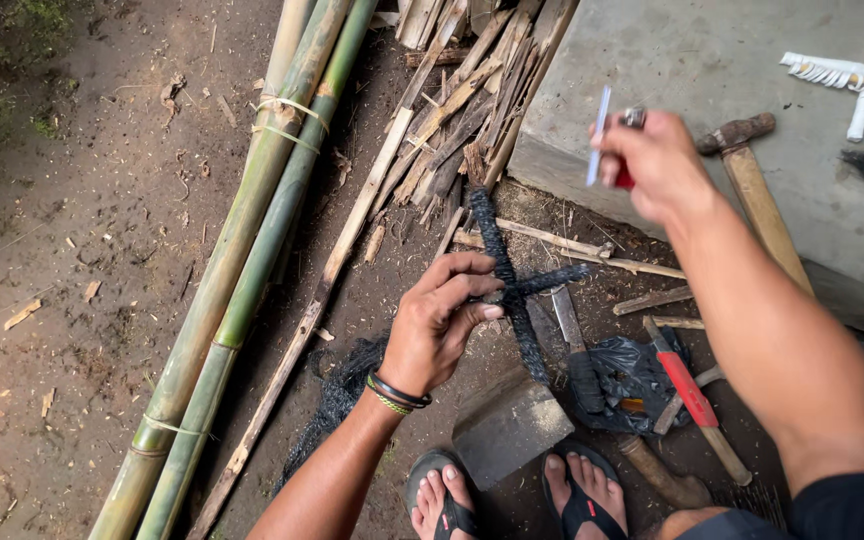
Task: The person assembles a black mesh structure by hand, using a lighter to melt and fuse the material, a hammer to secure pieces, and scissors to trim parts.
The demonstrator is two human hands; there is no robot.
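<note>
Your left hand (439, 318) sits low at the middle of the view, fingers curled and pinching a black wrapped cross (518, 288) made of 2 sticks bound in dark netting; your thumb and fingertips close on it just left of where the 2 sticks meet; the cross hangs above the dirt, its long stick running from near the pile of split bamboo (472, 95) down toward the cleaver blade (508, 425). Your right hand (657, 160) is raised to the upper right, over the edge of the concrete slab (672, 60); its fingers are closed around a small red lighter (624, 178) with a metal top, and a thin white strip (598, 135) stands up from the same grip; the hand is blurred, so you cannot tell more of the hold.

To your left, 3 long green bamboo poles (252, 250) lie bundled on the bare ground; a wooden-handled hammer (752, 180) rests on the slab just beside your right forearm; a red-handled tool (687, 385) and a crumpled black plastic bag (622, 380) lie near your sandalled feet (512, 495); black netting (337, 395) trails under your left wrist.
</note>
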